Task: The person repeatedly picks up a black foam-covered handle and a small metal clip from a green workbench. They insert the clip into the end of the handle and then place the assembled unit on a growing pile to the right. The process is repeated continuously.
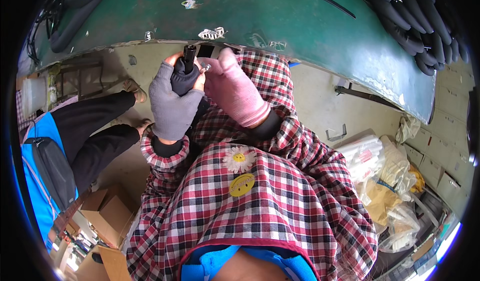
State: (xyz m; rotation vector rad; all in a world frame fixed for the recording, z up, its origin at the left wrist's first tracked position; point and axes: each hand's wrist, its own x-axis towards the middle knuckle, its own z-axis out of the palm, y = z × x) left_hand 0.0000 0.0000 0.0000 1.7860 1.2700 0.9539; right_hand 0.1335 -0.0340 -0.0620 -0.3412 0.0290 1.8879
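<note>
My left hand (173, 98), in a grey fingerless glove, is wrapped round a black, soft-looking bundle (183, 79) just in front of the table edge. A short black tube (189, 56) sticks up from this bundle. Close against it on the right is my right hand (231, 88), in a pink glove, its fingers curled toward the bundle. A small silvery piece (206, 68) shows between the two hands; what the right fingers grip is mostly hidden.
A green table (280, 16) spans the far side, with a black strap (327, 2) and black padded tubes (417, 21) on it. A person (90, 126) sits at the left, near a cardboard box (111, 216). Plastic bags (385, 181) lie at the right.
</note>
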